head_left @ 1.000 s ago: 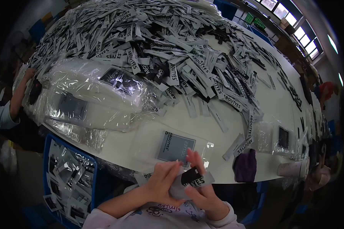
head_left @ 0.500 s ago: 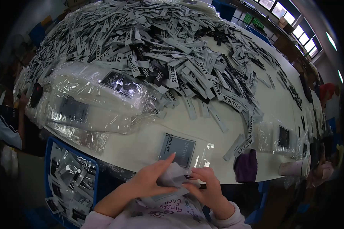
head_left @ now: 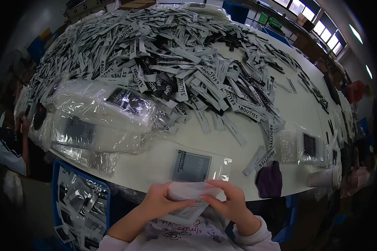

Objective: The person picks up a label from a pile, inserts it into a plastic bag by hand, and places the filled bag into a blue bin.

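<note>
Close to my body, both hands grip a translucent plastic bag [head_left: 192, 191] by its upper part. My left hand [head_left: 161, 204] is closed on its left side, thumb lying across the front. On the right side, my right hand [head_left: 229, 201] pinches it between thumb and fingers. Grey print shows on the lower part of the bag, below my thumbs. Just beyond my hands, a clear bag with a grey printed panel [head_left: 191, 165] lies flat on the white table [head_left: 163, 146].
A large heap of slim grey and black sachets [head_left: 155, 54] covers the far table. Stacked clear bags [head_left: 100, 113] lie left. A blue bin [head_left: 109, 205] of filled bags stands below. At right are a purple cloth [head_left: 269, 180], a cup [head_left: 322, 178] and another person's sleeve [head_left: 356, 180].
My hands have spread slightly apart on the bag. Its upper part now stretches wider between them, and the printed lower part shows more. The head view has shifted slightly.
</note>
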The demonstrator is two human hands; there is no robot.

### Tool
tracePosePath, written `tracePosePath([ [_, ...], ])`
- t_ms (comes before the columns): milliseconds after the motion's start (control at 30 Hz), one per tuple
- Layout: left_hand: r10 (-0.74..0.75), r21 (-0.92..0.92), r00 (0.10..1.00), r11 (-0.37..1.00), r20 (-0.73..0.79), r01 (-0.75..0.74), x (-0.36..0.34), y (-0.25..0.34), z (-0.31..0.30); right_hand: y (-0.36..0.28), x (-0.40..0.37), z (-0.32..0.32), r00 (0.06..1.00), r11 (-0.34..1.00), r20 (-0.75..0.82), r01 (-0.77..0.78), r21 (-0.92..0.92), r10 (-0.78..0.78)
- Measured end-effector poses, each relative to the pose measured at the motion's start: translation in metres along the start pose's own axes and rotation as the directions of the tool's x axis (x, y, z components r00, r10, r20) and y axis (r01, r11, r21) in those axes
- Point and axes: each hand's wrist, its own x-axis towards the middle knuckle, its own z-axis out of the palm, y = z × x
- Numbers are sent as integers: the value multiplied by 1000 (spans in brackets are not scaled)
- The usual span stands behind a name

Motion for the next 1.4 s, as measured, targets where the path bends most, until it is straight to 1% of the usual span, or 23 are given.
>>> tracePosePath([
  [33,2,-145,998,989,65,8,1,-2,-1,4,-2,-1,992,993,91,-95,65,89],
  [167,-49,-226,998,973,38,57,1,-2,-1,3,5,-1,978,988,156,-150,42,142],
  [233,68,-91,997,993,-34,-71,-2,-5,1,2,9,5,988,993,137,-80,88,68],
  [333,103,-85,990,990,-98,-112,-9,-3,-12,3,18,16,986,988,159,-67,141,44],
  [367,178,-21,983,984,-38,-179,-15,-12,-27,3,24,18,987,988,154,-61,143,38],
  [400,245,41,969,968,31,-246,-25,-23,-50,2,33,19,955,989,282,63,131,-98],
  [433,204,44,979,978,-22,-203,-38,-18,-66,1,43,19,889,974,401,181,137,-222],
  [500,93,192,981,980,-172,-60,-77,-10,-105,11,78,17,893,954,345,300,23,-289],
  [533,44,324,960,945,-275,50,-100,-11,-124,26,101,17,933,953,235,296,-69,-273],
  [600,-89,358,828,872,-554,333,-128,-5,-138,58,152,12,954,897,68,299,-325,-294],
  [633,-82,366,826,869,-557,334,-150,-25,-154,61,175,10,946,839,80,316,-442,-314],
  [700,-290,599,669,301,-684,742,-191,-69,-187,71,213,14,935,771,91,336,-542,-343],
  [733,-359,553,598,230,-717,801,-166,-36,-163,83,230,21,905,692,180,413,-592,-386],
  [833,-265,609,605,77,-751,789,-198,-107,-153,104,254,44,883,578,283,460,-674,-374],
  [967,-111,645,675,219,-729,732,-174,-105,-125,117,260,49,887,515,336,459,-724,-318],
  [1033,88,635,777,636,-623,438,-153,-93,-116,122,248,38,869,514,364,492,-702,-336],
  [1067,282,785,823,552,-493,281,-136,-86,-110,118,239,29,866,505,376,498,-704,-330],
  [1100,277,774,821,568,-500,279,-121,-79,-100,106,228,15,883,579,362,469,-667,-298],
  [1133,305,772,870,623,-386,124,-107,-73,-89,96,215,3,899,648,352,433,-627,-260],
  [1200,383,701,908,695,-173,-160,-71,-63,-62,89,183,-8,976,939,-32,199,-280,-216],
  [1233,428,643,901,712,-79,-282,-49,-59,-47,84,170,-14,946,959,-153,281,-45,-285],
  [1333,434,595,897,700,84,-395,5,-37,-3,65,113,-31,859,945,-471,295,140,-199],
  [1400,476,756,838,437,266,-488,22,-30,17,60,65,-40,812,951,-563,276,142,-152],
])
